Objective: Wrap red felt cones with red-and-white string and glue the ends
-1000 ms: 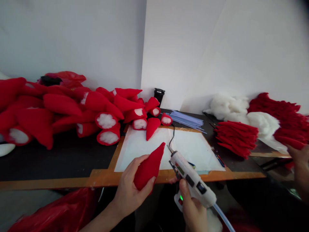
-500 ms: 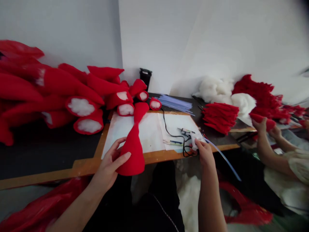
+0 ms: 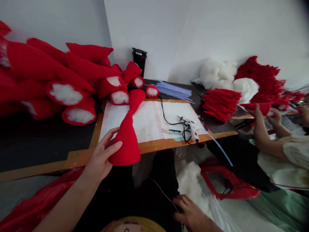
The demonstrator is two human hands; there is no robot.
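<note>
A red felt cone (image 3: 126, 145), shaped like a pointed hat, is held in my left hand (image 3: 102, 158), with the thumb on its near face. Its tip points away over the table edge, in front of another red cone (image 3: 137, 100) lying on the white paper. My right hand (image 3: 189, 211) is low over my lap, beside white stuffing (image 3: 191, 178). Its fingers are bent, thumb apart, and I see nothing in them. On the paper rest a white glue gun (image 3: 193, 130) with a black cord and thread snips (image 3: 172, 131).
Stuffed red cones (image 3: 79, 114) are piled at left. Pale glue sticks (image 3: 173, 90) and a black bin (image 3: 139, 59) stand behind the paper. Flat red felt pieces (image 3: 220, 103) and white fluff (image 3: 217, 74) lie right. A co-worker's hands (image 3: 259, 114) hold red felt at far right.
My right hand has let go of the glue gun and dropped to my lap. The left hand still holds the cone. The view has shifted, and a yellow-edged printed item now shows at the bottom.
</note>
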